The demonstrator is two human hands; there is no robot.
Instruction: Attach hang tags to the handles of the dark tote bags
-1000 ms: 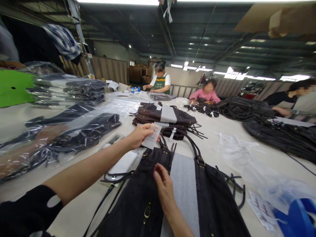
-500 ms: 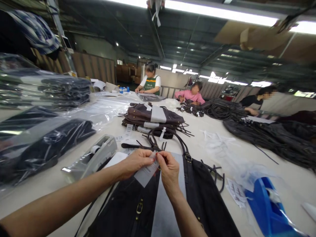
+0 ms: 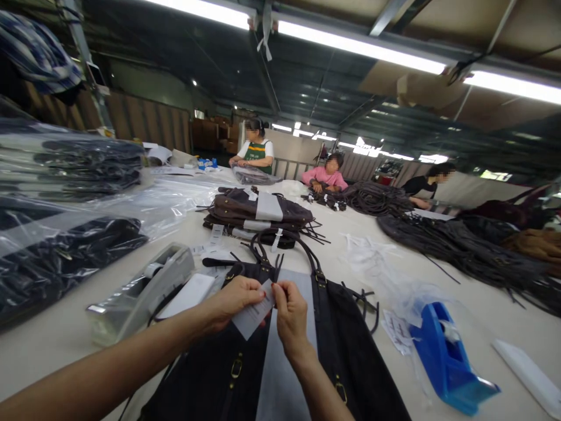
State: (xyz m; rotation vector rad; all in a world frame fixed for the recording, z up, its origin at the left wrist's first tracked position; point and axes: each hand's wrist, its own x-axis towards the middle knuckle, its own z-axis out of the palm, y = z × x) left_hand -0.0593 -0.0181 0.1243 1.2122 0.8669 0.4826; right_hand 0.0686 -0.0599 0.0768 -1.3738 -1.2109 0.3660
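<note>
Over a black handbag (image 3: 355, 339) lying flat before me, both hands work close together. My left hand (image 3: 236, 299) pinches a small white printed label (image 3: 249, 318) between thumb and fingers. At the label's upper right corner, my right hand (image 3: 291, 316) is closed in a pinch; the fingertips touch or grip that corner. A grey paper strip (image 3: 284, 368) runs down the middle of the bag, partly behind my right hand. The bag's handles (image 3: 312, 254) arch away from me, with a white tie (image 3: 277, 240) near their top. Brass buckles show on its front.
A clear tape dispenser (image 3: 144, 292) stands at left, beside a white box-like object (image 3: 188, 295). At right are a blue tape dispenser (image 3: 447, 356) and printed labels (image 3: 397, 330). Stacked brown bags (image 3: 280, 210) lie ahead, plastic-wrapped bags (image 3: 65, 257) at left. Several people sit across the table.
The view has shifted a little, so the table things sit farther left. Both hands keep their pinch, with the label still between them over the bag.
</note>
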